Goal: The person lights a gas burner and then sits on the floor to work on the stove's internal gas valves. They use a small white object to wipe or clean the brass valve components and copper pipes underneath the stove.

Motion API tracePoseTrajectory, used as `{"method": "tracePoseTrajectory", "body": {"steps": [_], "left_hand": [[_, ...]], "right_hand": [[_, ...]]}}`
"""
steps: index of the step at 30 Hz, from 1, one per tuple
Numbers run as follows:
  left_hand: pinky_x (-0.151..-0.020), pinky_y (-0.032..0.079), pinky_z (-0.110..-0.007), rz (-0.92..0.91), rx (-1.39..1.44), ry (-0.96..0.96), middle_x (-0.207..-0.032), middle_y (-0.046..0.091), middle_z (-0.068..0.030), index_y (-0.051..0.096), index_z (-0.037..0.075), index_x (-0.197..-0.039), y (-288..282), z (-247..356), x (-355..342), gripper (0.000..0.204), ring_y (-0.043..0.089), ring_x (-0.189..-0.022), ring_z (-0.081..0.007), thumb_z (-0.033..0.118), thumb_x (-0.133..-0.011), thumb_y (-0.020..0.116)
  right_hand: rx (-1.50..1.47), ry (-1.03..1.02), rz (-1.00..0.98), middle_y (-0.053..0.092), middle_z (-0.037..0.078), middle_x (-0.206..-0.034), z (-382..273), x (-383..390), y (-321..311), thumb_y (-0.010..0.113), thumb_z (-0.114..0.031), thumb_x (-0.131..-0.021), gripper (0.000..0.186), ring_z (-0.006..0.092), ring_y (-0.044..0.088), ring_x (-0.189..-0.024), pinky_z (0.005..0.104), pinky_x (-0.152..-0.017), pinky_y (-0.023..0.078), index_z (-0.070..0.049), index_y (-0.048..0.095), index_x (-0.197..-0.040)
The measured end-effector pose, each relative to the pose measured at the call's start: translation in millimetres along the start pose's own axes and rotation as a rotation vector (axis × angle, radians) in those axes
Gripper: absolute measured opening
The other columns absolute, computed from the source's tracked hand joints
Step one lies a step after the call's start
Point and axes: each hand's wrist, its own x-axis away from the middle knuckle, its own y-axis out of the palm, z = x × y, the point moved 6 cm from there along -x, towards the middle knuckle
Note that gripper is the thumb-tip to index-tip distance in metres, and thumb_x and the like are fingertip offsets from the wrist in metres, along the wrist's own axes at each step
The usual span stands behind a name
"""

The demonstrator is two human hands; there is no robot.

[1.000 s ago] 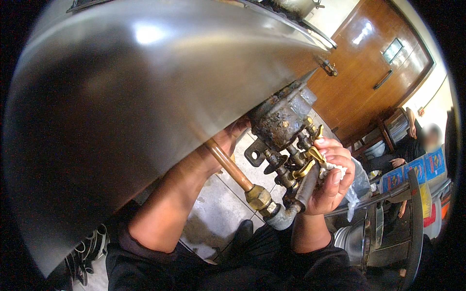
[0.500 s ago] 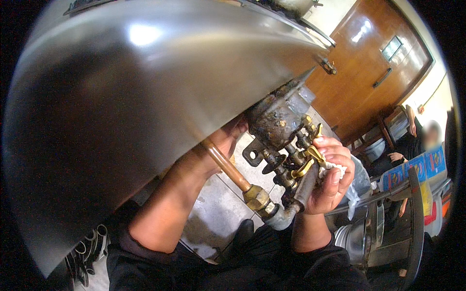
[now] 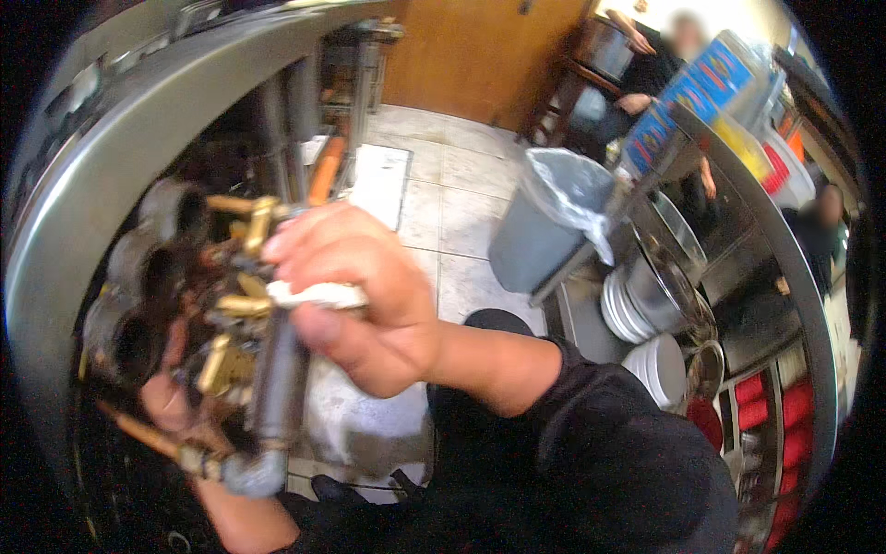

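A white crumpled wad of cloth or paper point(image 3: 319, 295) is pinched in my right hand point(image 3: 365, 291), thumb below and fingers above. The wad touches the top of a dark metal pipe point(image 3: 280, 379), beside brass valve handles point(image 3: 242, 307). My left hand point(image 3: 171, 403) is low on the far side of the pipe, near another brass handle point(image 3: 224, 366). Its fingers are blurred and partly hidden by the fittings. At the pipe's lower end a grey elbow point(image 3: 261, 475) joins a copper tube point(image 3: 143, 429). Dark, grimy round openings point(image 3: 125, 337) line up to the left.
A curved steel edge point(image 3: 101, 157) overhangs the fittings. Beyond lie floor tiles point(image 3: 466, 208) and a grey bin point(image 3: 544, 222) with a clear liner. On the right, a metal rack point(image 3: 784, 240) stands near white buckets point(image 3: 657, 369). Other people point(image 3: 637, 69) are at the back right.
My view has swung lower and round, so the fittings now appear at left under the steel edge. My right hand still holds the white wad at the pipe; my left hand is lower.
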Motion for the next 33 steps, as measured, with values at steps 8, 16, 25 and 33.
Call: {"method": "tracePoseTrajectory", "body": {"steps": [8, 16, 25, 33], "left_hand": [[-0.101, 0.042, -0.044, 0.125, -0.204, 0.027, -0.129, 0.054, -0.0164, 0.05, -0.001, -0.129, -24.4, 1.2, 10.7, 0.043, 0.055, -0.114, -0.0277, 0.013, -0.089, 0.056], [-0.101, 0.042, -0.043, 0.174, -0.242, 0.033, -0.129, 0.053, -0.016, 0.05, 0.001, -0.129, -33.8, 9.5, 22.5, 0.042, 0.055, -0.115, -0.0279, 0.011, -0.089, 0.056], [-0.1, 0.043, -0.043, 0.183, -0.177, 0.058, -0.13, 0.052, -0.0157, 0.05, 0.002, -0.129, -10.2, 23.9, 30.9, 0.041, 0.055, -0.115, -0.0281, 0.009, -0.088, 0.057], [-0.1, 0.044, -0.043, 0.043, 0.111, 0.13, -0.13, 0.052, -0.0153, 0.05, 0.004, -0.128, 43.2, 41.1, -10.2, 0.041, 0.055, -0.115, -0.0283, 0.007, -0.088, 0.057]], "right_hand": [[-0.089, 0.008, 0.119, 0.051, 0.014, -0.088, 0.3, 6.2, -10.4, 0.06, -0.009, -0.082, 0.014, 0.0293, 0.053, -0.086, 0.039, -0.081, 0.044, 0.0, 0.055, -0.09], [-0.047, -0.002, 0.141, 0.05, 0.014, -0.088, -0.6, 6.4, -13.6, 0.062, -0.01, -0.08, 0.014, 0.0308, 0.053, -0.085, 0.0394, -0.077, 0.043, -0.001, 0.056, -0.089], [-0.027, -0.001, 0.098, 0.053, 0.014, -0.088, 3.6, 6.4, -11.0, 0.062, -0.007, -0.079, 0.014, 0.0294, 0.055, -0.086, 0.0398, -0.079, 0.045, 0.0, 0.056, -0.091], [0.07, -0.004, -0.052, 0.057, 0.015, -0.091, 0.7, -0.5, -14.2, 0.052, -0.015, -0.087, 0.016, 0.0297, 0.058, -0.09, 0.0421, -0.086, 0.046, -0.001, 0.054, -0.094]]}}
